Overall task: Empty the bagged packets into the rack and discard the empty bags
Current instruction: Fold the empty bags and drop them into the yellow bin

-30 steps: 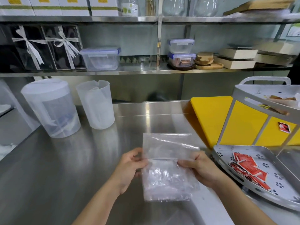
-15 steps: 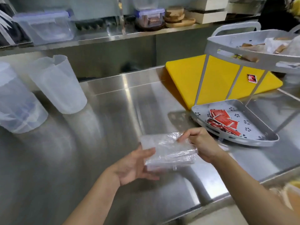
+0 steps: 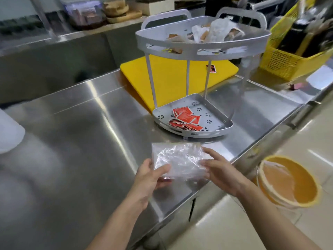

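Observation:
A crumpled clear plastic bag, folded and with nothing visible inside, hangs just above the steel counter near its front edge. My left hand grips its left side, thumb on top. My right hand holds its right side. Beyond it stands a grey two-tier rack. Its lower tray holds several red packets. Brown and white packets fill the upper tray.
A yellow cutting board lies behind the rack with one red packet on it. A yellow basket stands at the far right. An orange bin with a clear liner sits on the floor, right of the counter edge. A translucent jug is at the left.
The bag went from spread upright between both hands to folded into a flatter bundle. My view swung right and down, bringing the floor bin into sight.

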A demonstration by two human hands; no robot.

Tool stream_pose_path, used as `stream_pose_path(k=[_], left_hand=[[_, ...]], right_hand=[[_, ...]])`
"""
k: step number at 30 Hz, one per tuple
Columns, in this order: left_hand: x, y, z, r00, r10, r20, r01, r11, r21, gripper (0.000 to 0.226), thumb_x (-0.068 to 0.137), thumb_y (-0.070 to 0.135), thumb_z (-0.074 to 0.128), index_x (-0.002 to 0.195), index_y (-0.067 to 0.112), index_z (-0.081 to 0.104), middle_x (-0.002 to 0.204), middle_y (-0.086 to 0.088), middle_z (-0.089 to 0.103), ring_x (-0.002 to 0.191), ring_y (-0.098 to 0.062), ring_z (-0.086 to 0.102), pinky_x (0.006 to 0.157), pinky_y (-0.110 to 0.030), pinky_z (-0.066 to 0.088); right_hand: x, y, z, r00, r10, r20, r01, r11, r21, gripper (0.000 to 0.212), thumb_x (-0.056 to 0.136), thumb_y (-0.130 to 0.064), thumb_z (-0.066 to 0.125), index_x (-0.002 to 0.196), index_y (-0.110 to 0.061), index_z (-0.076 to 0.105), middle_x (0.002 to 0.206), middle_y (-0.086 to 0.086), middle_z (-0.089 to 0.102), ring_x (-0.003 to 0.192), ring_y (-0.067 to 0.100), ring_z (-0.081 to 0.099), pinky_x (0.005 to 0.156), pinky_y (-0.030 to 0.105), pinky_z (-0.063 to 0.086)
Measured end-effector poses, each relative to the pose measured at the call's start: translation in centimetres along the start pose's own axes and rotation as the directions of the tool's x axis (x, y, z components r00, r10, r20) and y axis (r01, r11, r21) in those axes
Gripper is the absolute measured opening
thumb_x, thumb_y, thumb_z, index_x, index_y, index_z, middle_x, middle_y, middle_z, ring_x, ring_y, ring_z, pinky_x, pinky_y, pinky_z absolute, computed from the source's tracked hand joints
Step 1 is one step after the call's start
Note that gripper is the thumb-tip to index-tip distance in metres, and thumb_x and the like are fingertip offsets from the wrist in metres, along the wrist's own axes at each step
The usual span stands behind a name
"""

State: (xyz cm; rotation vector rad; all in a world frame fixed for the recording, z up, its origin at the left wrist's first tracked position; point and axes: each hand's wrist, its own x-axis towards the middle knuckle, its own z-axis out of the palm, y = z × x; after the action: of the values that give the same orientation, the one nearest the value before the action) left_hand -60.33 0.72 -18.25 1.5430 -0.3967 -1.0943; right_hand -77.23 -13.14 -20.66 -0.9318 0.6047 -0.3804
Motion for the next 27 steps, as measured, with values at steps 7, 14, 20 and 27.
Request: stream_pose_path(k=[7,14,20,27], left_hand=[[0.1,-2.4,13.5,0.998,0.049,-0.033,-0.046,0.995,0.091,0.021,0.078,0.009,0.069,0.089,0.014,0.052,0.084,-0.005,0.068,0.055,-0.013,0.065,0.049,-0.025,0.052],[0.2,-3.4,25.7,0.974,-0.037,0.223,-0.013,0.976,0.22,0.03,0.078,0.019,0.07,0.102,0.015,0.053,0.087,-0.001,0.067,0.064,-0.016,0.062,0.058,-0.027,0.05],[2.3,-4.2,33.1,0.868,-0.307,0.391,0.225,0.944,0.24,0.026,0.071,0.008,0.074,0.092,0.009,0.058,0.085,-0.008,0.073,0.071,-0.025,0.065,0.076,-0.038,0.052],[7.0,-7.8,39.8,0.912,-0.307,0.274,0.228,0.931,0.284,0.032,0.074,0.015,0.075,0.095,0.014,0.05,0.088,-0.018,0.066,0.056,-0.018,0.067,0.05,-0.024,0.056]], right_hand=[[-6.4,-2.1,-10.4,0.994,-0.018,-0.108,0.019,1.0,0.004,0.029,0.079,-0.033,0.063,0.104,-0.02,0.064,0.088,-0.006,0.071,0.083,0.02,0.067,0.087,0.045,0.051],[-13.4,-4.9,-20.0,0.9,-0.135,-0.415,0.12,0.991,-0.063,0.062,0.058,-0.004,0.078,0.116,-0.011,0.055,0.112,0.02,0.067,0.098,0.033,0.066,0.083,0.042,0.054],[-17.2,-5.7,-27.1,0.764,-0.201,-0.613,0.172,0.979,-0.107,0.038,0.065,0.01,0.072,0.095,-0.013,0.062,0.075,0.006,0.074,0.072,0.024,0.07,0.065,0.035,0.057],[-15.8,-2.3,-32.9,0.496,-0.046,-0.867,0.086,0.996,-0.004,0.046,0.069,-0.006,0.078,0.099,-0.007,0.043,0.094,0.017,0.065,0.08,0.03,0.067,0.063,0.038,0.055]])
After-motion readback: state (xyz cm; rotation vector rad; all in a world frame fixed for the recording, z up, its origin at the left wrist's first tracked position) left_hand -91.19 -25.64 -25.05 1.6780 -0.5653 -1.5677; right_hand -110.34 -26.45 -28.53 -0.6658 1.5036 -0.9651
